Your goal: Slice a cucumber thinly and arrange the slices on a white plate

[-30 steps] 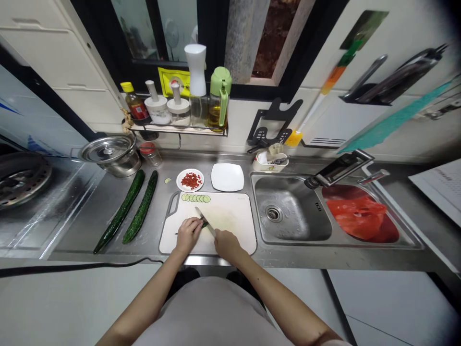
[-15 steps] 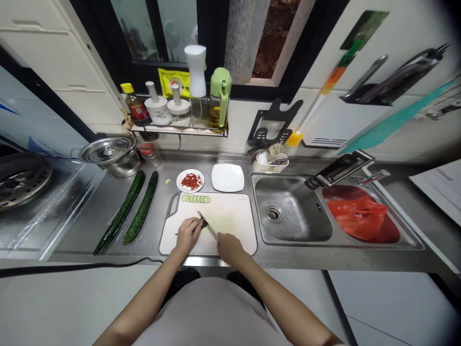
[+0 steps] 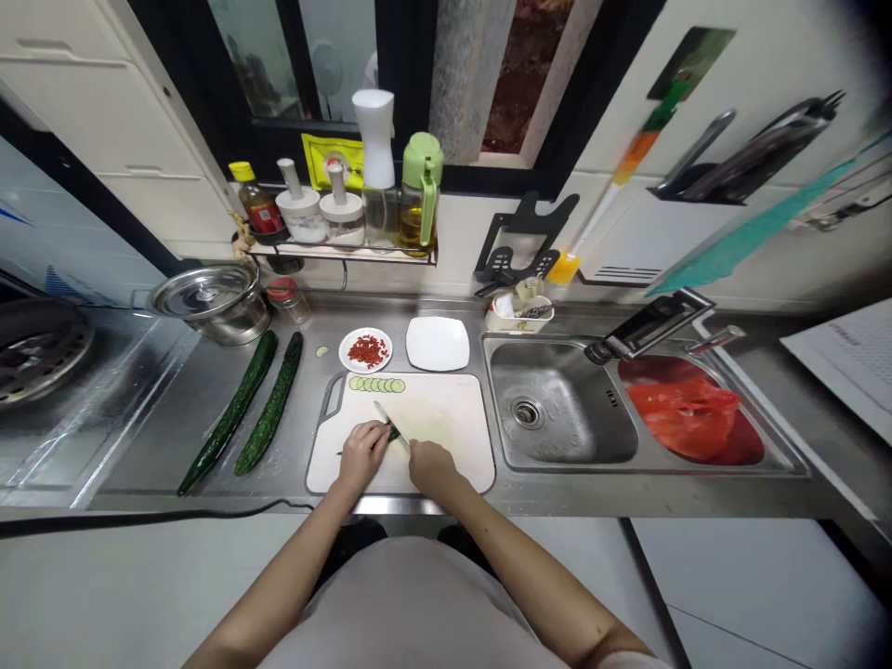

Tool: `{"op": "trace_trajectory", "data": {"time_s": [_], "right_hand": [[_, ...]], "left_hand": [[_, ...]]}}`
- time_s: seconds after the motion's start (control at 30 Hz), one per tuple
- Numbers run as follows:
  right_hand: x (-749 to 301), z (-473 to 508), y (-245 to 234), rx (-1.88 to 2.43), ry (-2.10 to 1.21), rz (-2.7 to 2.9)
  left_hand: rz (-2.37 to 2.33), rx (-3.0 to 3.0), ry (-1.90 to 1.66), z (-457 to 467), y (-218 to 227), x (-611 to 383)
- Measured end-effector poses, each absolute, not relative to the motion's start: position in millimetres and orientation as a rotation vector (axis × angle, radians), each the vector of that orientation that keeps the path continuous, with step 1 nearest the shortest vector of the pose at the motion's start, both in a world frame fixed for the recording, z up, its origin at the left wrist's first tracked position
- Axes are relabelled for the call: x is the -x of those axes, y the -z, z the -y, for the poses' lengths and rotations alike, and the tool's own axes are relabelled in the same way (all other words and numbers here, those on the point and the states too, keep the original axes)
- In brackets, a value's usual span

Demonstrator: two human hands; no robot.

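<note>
A white cutting board [image 3: 446, 413] lies on the steel counter in front of me. My left hand [image 3: 362, 455] is curled over a piece of cucumber [image 3: 394, 434], of which only a dark green tip shows. My right hand [image 3: 432, 467] is closed round the handle of a knife [image 3: 388, 424], whose blade slants up and left right beside my left fingers, against the cucumber tip. A row of cucumber slices [image 3: 377, 385] lies along the board's far edge.
Two whole cucumbers [image 3: 252, 409] lie left of the board. Behind it stand a small plate of red bits [image 3: 366, 350] and a white square plate [image 3: 438, 343]. A steel pot [image 3: 205, 299] sits far left. A double sink [image 3: 557, 409] with a red bag [image 3: 687, 418] is on the right.
The knife and my right hand have shifted slightly left, closer to my left fingers. My left hand stays on the cucumber. The view has tilted a little.
</note>
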State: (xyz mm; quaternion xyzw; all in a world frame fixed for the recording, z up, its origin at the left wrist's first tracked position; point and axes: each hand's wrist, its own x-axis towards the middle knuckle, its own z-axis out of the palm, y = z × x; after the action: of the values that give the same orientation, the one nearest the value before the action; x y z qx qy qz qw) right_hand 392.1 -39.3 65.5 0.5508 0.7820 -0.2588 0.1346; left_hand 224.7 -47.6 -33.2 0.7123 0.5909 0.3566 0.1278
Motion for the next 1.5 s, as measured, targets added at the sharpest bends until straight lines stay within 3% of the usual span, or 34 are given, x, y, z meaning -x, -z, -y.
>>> {"op": "trace_trajectory", "data": {"time_s": [0.27,1.5], "right_hand": [[-400.7,48.3,-76.8,-1.58,0.76,-2.195],[-380.1,30.6,-45.9,-1.569,0.713,-2.29]], "left_hand": [[-1.703,-2.126,-1.107,46.4,33.6,-224.9],[-1.714,-2.105,-1.099,46.7,36.3,-225.9]]}}
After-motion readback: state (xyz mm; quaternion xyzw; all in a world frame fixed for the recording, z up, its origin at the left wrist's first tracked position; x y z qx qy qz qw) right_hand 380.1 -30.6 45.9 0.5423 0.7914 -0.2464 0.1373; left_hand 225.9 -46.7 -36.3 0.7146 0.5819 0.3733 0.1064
